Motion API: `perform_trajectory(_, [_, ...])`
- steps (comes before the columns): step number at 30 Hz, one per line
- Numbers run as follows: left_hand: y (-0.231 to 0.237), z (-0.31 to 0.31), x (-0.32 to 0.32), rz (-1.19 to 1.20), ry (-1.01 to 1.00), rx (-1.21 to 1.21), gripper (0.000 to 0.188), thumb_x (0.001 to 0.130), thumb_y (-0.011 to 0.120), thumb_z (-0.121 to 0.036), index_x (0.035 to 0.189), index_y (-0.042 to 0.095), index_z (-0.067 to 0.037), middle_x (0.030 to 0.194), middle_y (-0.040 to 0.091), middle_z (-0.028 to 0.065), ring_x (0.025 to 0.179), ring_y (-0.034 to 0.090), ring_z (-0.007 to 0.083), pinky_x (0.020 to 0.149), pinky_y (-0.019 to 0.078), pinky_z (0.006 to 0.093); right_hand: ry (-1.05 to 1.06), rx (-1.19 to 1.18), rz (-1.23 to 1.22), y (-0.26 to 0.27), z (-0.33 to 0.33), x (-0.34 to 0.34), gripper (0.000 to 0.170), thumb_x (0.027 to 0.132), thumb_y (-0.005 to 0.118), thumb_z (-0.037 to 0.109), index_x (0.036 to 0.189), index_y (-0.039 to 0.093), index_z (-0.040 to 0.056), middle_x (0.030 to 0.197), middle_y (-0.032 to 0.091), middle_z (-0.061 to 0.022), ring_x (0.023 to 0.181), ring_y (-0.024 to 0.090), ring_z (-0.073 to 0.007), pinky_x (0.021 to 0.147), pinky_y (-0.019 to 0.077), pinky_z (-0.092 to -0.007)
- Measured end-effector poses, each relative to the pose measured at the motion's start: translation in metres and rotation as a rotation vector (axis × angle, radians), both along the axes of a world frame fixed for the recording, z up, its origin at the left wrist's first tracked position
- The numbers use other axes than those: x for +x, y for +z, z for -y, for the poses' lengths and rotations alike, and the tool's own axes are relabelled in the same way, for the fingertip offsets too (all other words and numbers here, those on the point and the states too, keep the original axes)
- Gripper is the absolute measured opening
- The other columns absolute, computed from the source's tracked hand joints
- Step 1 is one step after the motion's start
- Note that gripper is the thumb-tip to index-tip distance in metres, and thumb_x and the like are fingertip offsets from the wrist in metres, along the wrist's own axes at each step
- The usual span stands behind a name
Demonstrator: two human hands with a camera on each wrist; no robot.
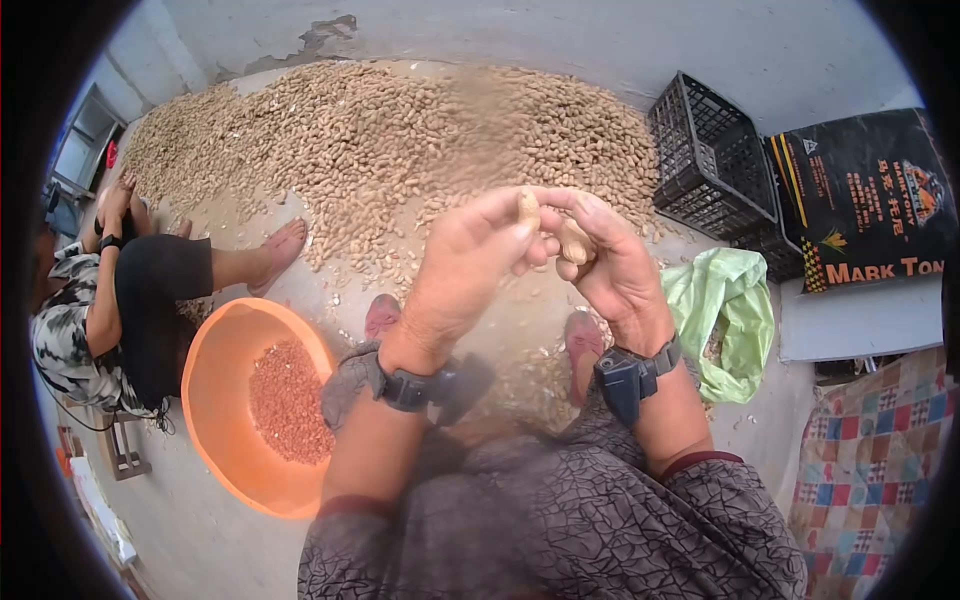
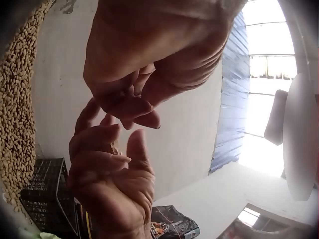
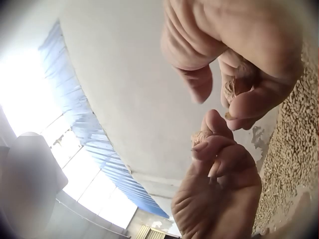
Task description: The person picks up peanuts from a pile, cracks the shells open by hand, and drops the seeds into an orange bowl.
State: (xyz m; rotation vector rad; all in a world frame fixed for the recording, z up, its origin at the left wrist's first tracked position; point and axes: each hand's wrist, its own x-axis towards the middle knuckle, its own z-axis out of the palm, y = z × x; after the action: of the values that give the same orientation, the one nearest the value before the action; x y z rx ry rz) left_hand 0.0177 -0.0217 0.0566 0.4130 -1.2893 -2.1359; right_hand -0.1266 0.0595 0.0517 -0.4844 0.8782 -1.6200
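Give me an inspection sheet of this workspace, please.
Surface: grey floor, partly covered by a peanut pile.
Job's things: orange basin holding reddish kernels.
Clutter: black crate, green bag, black printed sack.
Grippers: human hands; left hand pinches a peanut, right hand holds at least one.
Cables: apparently a thin dark cord beside a seated person.
Surroundings: pale wall behind the pile.

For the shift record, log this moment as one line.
left hand: pinches peanut | right hand: holds another peanut | orange basin: holds red kernels | peanut heap: by wall
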Motion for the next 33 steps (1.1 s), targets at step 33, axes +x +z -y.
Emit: perform_trajectory(33, [0.000,-0.009,-0.010,0.018,-0.184,-0.244,0.022,0.089,0.050,-0.009,0.105,0.059,0.004,0.080,0.059,0.0025,0.064,0.057,0.0069,0.060,0.0478,0.0210,0.191,-0.133,-0.119,-0.011,-0.006,-0.003,0.035,0.084,0.063,0.033,0.083,0.056,-0.0017,0.065,0.058,-0.0081,0.049,0.056,-0.0153,0.042,0.0425,-0.0243])
